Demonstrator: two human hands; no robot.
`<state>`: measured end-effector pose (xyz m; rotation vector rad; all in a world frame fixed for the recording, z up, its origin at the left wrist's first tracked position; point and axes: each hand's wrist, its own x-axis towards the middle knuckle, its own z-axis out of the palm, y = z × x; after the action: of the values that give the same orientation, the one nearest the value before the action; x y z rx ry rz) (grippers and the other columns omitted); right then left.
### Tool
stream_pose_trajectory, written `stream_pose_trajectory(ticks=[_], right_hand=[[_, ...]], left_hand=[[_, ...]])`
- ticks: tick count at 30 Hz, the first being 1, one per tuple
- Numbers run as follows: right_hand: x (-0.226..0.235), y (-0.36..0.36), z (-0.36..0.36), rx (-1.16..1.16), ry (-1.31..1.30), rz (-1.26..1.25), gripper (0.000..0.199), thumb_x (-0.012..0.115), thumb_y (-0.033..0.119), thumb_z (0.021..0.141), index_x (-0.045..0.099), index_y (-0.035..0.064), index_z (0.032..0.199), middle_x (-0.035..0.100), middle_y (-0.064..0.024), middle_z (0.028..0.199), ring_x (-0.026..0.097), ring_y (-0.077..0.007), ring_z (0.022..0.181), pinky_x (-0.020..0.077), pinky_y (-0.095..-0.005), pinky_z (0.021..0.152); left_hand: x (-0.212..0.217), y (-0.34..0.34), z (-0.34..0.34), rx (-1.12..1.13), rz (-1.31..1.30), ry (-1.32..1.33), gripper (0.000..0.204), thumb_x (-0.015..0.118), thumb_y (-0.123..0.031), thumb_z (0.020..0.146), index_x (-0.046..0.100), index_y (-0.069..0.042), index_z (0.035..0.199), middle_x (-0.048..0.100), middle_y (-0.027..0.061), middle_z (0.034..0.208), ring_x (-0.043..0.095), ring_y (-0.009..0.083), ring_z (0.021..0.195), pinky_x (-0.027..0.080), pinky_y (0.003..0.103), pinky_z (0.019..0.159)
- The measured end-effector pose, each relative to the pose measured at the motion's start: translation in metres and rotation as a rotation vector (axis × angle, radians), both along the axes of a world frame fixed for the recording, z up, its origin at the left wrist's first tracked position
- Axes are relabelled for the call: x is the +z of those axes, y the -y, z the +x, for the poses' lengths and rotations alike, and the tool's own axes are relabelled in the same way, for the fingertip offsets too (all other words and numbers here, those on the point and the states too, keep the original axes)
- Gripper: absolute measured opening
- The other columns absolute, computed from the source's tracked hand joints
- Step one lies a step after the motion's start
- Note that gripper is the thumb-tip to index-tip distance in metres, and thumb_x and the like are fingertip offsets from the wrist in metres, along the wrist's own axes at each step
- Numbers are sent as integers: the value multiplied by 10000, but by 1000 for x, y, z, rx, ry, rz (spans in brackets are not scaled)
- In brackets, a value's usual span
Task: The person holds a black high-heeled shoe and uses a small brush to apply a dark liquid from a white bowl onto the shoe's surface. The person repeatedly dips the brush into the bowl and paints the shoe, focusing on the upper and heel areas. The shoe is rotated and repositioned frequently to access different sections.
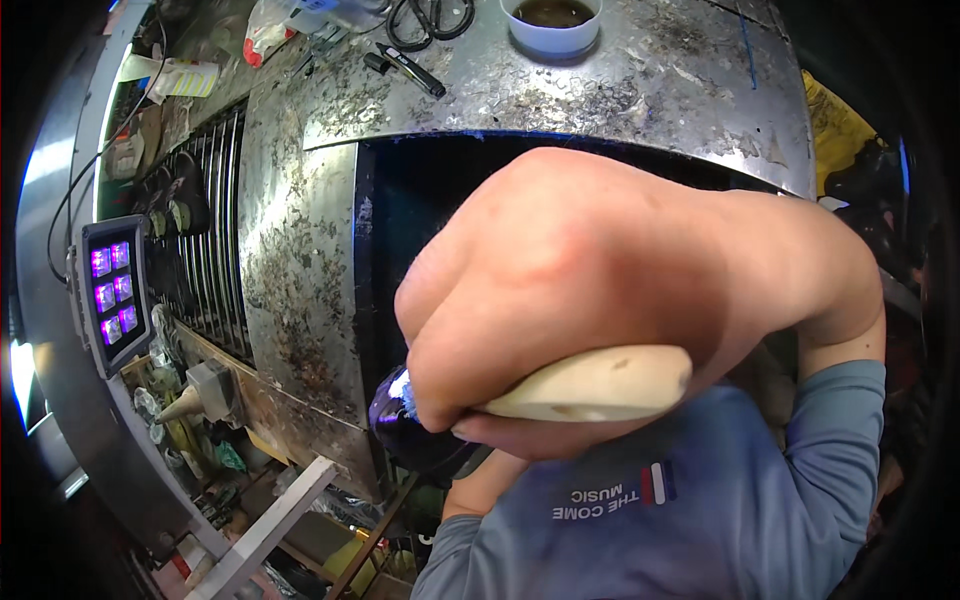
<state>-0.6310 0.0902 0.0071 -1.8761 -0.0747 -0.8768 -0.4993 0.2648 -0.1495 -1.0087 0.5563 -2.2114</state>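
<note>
My right hand [540,290] fills the middle of the head view, its fingers closed around a pale wooden handle [600,385]. A bit of blue and white, perhaps bristles, shows beyond the fingers; the tool's working end is mostly hidden. Just past it sits a dark, glossy, rounded object [415,435] with a purple sheen, its kind unclear. Part of my left forearm [487,484] reaches toward that object from below. My left hand itself is hidden behind my right hand and the dark object, so its fingers do not show.
A worn metal bench [640,100] surrounds a dark opening. On it are a white bowl [552,40] of brown liquid, a black marker [412,72] and black-handled scissors [430,25]. A lamp with purple lights [112,290] stands left, near metal bars [225,220].
</note>
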Motion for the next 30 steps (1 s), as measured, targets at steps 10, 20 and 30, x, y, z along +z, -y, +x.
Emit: stream_pose_trajectory(ticks=[10,20,30], right_hand=[[-13,-6,4,-25,45,105,86,679,108,762,674,23,749,609,-144,670,630,-347,652,509,-421,600],[-18,-1,-9,115,-77,138,117,746,104,849,676,31,906,626,-94,775,636,-306,672,493,-386,575],[-26,9,-5,89,45,160,93,714,77,720,700,21,793,676,-136,742,662,-319,711,538,-400,678]], left_hand=[[0,2,-3,-20,-31,-46,254,582,-254,1008,671,-52,1133,734,101,1089,746,233,890,617,303,650],[-3,8,-6,-38,-39,-103,232,567,-239,1023,683,-51,1094,739,102,1064,750,232,871,622,301,649],[18,7,-1,9,144,3,250,490,-196,1071,644,-18,1157,745,132,1026,757,261,810,631,323,670]])
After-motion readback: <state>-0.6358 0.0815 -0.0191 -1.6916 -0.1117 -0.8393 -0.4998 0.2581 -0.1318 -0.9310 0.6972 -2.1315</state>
